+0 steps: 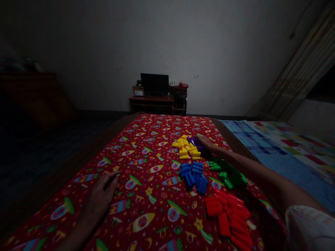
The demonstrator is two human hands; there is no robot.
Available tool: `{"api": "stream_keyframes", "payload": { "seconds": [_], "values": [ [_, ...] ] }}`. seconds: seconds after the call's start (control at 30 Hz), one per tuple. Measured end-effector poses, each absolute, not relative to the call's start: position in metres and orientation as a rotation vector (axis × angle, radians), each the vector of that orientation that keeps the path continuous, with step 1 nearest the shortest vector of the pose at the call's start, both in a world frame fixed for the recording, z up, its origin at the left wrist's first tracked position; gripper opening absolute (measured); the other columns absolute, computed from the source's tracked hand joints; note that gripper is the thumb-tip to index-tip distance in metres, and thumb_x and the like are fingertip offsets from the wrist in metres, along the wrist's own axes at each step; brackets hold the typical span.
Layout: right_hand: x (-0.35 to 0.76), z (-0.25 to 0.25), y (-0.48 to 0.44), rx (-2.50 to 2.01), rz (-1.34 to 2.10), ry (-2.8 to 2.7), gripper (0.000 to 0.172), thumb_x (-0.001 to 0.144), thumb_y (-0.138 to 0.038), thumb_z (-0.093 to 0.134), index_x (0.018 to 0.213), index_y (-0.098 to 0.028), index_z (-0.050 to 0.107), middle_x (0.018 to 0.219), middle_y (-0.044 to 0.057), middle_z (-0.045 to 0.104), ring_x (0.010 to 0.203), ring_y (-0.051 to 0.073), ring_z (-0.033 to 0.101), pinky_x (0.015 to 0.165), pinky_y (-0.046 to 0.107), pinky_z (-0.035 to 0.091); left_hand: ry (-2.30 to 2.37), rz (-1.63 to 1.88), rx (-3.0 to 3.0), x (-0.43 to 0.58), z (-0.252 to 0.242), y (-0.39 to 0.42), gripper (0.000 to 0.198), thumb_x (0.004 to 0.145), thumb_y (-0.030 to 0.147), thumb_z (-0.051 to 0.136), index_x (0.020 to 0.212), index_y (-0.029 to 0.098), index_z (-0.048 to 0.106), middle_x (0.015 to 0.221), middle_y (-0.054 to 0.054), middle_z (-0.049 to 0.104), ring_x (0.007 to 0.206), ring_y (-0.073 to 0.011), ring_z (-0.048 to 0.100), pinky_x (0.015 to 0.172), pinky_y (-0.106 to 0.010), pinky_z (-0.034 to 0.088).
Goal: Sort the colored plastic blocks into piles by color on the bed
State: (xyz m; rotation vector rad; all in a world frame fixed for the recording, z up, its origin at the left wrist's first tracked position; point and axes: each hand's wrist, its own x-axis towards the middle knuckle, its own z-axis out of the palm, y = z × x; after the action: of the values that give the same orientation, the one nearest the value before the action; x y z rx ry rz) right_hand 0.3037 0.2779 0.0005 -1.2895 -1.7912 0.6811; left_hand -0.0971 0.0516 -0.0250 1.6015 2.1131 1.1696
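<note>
My right hand (pixel 207 143) reaches to the far side of the sorted pieces and touches the purple plastic toy pieces (pixel 193 141). Its fingertips are dim and partly hidden there, so I cannot tell if they grip one. My left hand (pixel 102 193) lies on the red patterned cloth (pixel 142 209), fingers loosely bent and apart, holding nothing. Beside the purple ones is a heap of yellow pieces (pixel 184 143). Nearer lie blue pieces (pixel 193 174), and green pieces (pixel 226 178) sit under my right forearm, partly in shadow. Red pieces (pixel 230 216) form the closest heap.
Past the cloth's far end stands a low desk (pixel 151 99) with a dark monitor (pixel 155 83) and a small box (pixel 138 91). Checked bedding (pixel 264 146) spreads on the right, below a curtain (pixel 290 76). A wooden cabinet (pixel 36 97) stands at left in the dark.
</note>
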Motion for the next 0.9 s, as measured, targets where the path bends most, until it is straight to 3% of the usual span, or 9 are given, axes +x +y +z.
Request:
{"api": "stream_keyframes", "payload": {
  "seconds": [0.1,0.2,0.27,0.37,0.47,0.57,0.73,0.9],
  "values": [
    [0.244,0.002,0.272,-1.257,0.928,-1.873,0.052,0.085,-0.063,0.039,0.075,-0.019,0.067,0.069,0.003,0.067,0.071,0.019,0.061,0.07,0.032,0.05,2.01,1.235,1.973,-0.081,-0.025,0.048,0.033,0.085,0.04,0.045,0.109,0.024,0.06,0.103,-0.006,0.065,0.088,-0.023,0.065,0.077,-0.035,0.055],
    [0.183,0.0,0.257,-1.203,0.981,-1.924,0.053,0.087,-0.062,0.038,0.078,-0.018,0.066,0.076,0.002,0.067,0.079,0.02,0.06,0.075,0.032,0.049,1.666,1.208,2.408,-0.044,-0.017,0.039,0.034,0.091,0.029,0.043,0.123,0.025,0.053,0.118,-0.008,0.061,0.108,-0.0227,0.06,0.092,-0.037,0.052],
    [0.151,0.002,0.245,-1.137,1.007,-1.947,0.054,0.089,-0.062,0.036,0.084,-0.019,0.068,0.088,0.004,0.069,0.091,0.022,0.061,0.084,0.034,0.048,1.356,1.046,2.683,-0.009,-0.007,0.034,0.039,0.091,0.024,0.046,0.13,0.026,0.049,0.131,-0.009,0.055,0.123,-0.0238,0.051,0.103,-0.041,0.044],
    [0.139,0.016,0.232,-0.965,1.058,-1.932,0.057,0.09,-0.063,0.033,0.1,-0.02,0.068,0.107,0.006,0.068,0.106,0.023,0.059,0.094,0.035,0.045,0.908,0.785,2.999,0.047,0.003,0.033,0.041,0.092,0.033,0.05,0.132,0.028,0.049,0.138,-0.006,0.052,0.134,-0.0254,0.039,0.114,-0.05,0.028],
    [0.185,0.036,0.225,-0.955,0.999,-1.877,0.059,0.089,-0.065,0.035,0.106,-0.02,0.068,0.112,0.009,0.067,0.11,0.023,0.059,0.095,0.037,0.045,0.77,0.69,3.099,0.094,0.003,0.046,0.038,0.094,0.039,0.046,0.13,0.029,0.051,0.142,-0.003,0.049,0.138,-0.0246,0.033,0.116,-0.051,0.02],
    [0.28,0.044,0.208,-1.247,0.667,-1.74,0.059,0.087,-0.065,0.037,0.102,-0.018,0.07,0.105,0.008,0.07,0.105,0.024,0.061,0.092,0.037,0.046,0.779,0.63,3.144,0.121,-0.003,0.067,0.033,0.093,0.032,0.048,0.125,0.026,0.055,0.141,-0.004,0.05,0.138,-0.0257,0.033,0.115,-0.053,0.019],
    [0.415,0.008,0.146,-1.587,0.53,-1.596,0.059,0.081,-0.066,0.044,0.1,-0.017,0.071,0.089,0.008,0.072,0.096,0.028,0.063,0.089,0.042,0.046,0.926,0.597,3.123,0.124,-0.003,0.096,0.029,0.09,0.034,0.052,0.116,0.023,0.058,0.125,-0.007,0.06,0.13,-0.0283,0.041,0.113,-0.058,0.018],
    [0.409,-0.026,0.128,-1.546,0.567,-1.655,0.062,0.08,-0.07,0.038,0.094,-0.019,0.07,0.092,0.008,0.07,0.088,0.024,0.064,0.084,0.041,0.049,1.136,0.576,3.094,0.1,-0.002,0.111,0.025,0.09,0.033,0.052,0.112,0.024,0.059,0.116,-0.007,0.063,0.121,-0.0274,0.048,0.11,-0.062,0.018]
  ]
}}
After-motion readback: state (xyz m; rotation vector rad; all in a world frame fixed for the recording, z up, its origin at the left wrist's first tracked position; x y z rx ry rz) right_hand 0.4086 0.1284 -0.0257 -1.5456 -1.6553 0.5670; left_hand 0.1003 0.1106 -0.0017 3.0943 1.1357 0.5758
